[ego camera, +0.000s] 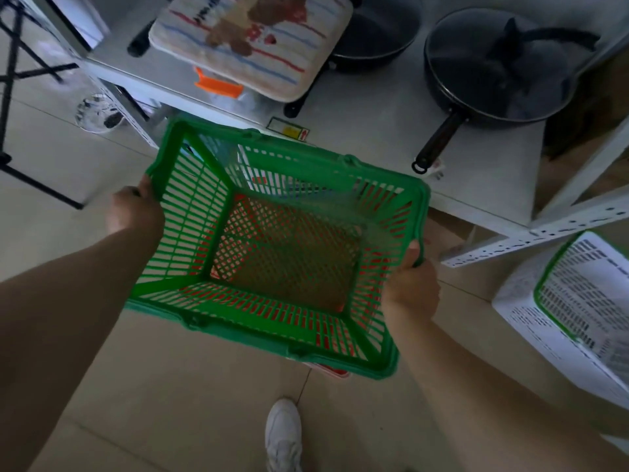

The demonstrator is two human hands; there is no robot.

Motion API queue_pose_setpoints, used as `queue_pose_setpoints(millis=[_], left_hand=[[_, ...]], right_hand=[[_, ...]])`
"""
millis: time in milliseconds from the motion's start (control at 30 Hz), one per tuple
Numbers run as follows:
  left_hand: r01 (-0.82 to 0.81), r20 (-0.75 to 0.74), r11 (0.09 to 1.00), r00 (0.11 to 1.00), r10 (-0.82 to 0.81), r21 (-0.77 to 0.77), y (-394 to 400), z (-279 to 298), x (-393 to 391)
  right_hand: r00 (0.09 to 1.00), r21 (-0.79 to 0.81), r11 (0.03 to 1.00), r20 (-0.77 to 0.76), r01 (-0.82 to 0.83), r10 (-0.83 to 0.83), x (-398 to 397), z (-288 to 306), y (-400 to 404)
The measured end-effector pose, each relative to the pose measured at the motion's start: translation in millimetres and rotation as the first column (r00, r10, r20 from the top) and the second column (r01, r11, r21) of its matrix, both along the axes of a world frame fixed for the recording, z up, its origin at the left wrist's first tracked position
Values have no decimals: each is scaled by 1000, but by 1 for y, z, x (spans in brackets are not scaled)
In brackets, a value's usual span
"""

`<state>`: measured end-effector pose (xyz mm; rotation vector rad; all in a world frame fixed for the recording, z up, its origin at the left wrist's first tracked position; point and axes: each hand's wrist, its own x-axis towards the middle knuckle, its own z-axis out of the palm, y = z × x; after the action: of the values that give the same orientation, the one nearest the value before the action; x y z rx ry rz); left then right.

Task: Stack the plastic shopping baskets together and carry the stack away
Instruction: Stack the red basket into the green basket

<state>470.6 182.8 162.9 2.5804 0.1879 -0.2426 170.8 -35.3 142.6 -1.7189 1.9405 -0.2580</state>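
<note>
A green plastic shopping basket [190, 212] fills the middle of the view, open side up and held above the floor. Red slats of a second basket [332, 371] show through its mesh and poke out under its near right corner, so the green one sits over or inside a red one. My left hand [134, 209] grips the green basket's left rim. My right hand [413, 284] grips its right rim. At the right edge, a white basket with a green rim [575, 301] lies tilted on the floor.
A grey metal shelf [374, 107] stands right behind the baskets, carrying black pans [493, 73], a patterned cushion [252, 39] and an orange clip. A perforated white shelf rail [544, 233] juts out at right. A black folding frame stands at left. My white shoe [284, 434] is on the tiled floor.
</note>
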Motion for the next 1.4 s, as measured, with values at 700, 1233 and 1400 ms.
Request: queue_pose_setpoints(millis=[700,1233,1400], left_hand=[[-16,80,998,997,11,65,3,-29,27],[89,59,970,993,-104,226,-2,-31,33],[121,-36,976,993,-117,182,-2,-49,29]], right_hand=[[987,-53,986,31,158,-157,0,-7,52],[979,1,979,-4,204,-204,-12,-14,79],[982,66,981,-54,182,-179,-14,-32,63]])
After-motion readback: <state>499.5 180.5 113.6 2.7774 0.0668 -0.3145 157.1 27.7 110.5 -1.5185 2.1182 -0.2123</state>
